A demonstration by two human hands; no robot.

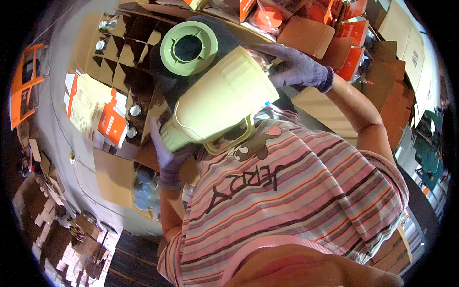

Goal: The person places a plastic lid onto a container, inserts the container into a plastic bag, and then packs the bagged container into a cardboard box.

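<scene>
In the head view, a big pale green jug [217, 98] in the middle of the frame, held up and tipped over, narrow end toward the lower left and wide end toward the upper right. At the narrow end, the left hand [169, 162], gloved in purple-grey, with fingers wrapped around the greener part. By the wide end, right of the middle, the right hand [299, 69], gloved the same way, with fingers long and stretched out, partly behind the jug; cannot tell how tight. On the lower side of the jug, a loop handle [251, 125], close to the striped shirt [306, 191], with no fingers seen through it. Probably hard plastic: stiff, not too heavy for being so big, and smooth enough to slip a bit. Might crack if dropped. Best to hold by the loop handle, with the other hand under the narrow end, and no hard squeezing. At the top middle, a green ring [209, 47] with a dark round centre, over something black [172, 86]. At the upper left, a cardboard box [126, 52] with little square spaces. At the upper right, orange boxes [354, 33].
</scene>
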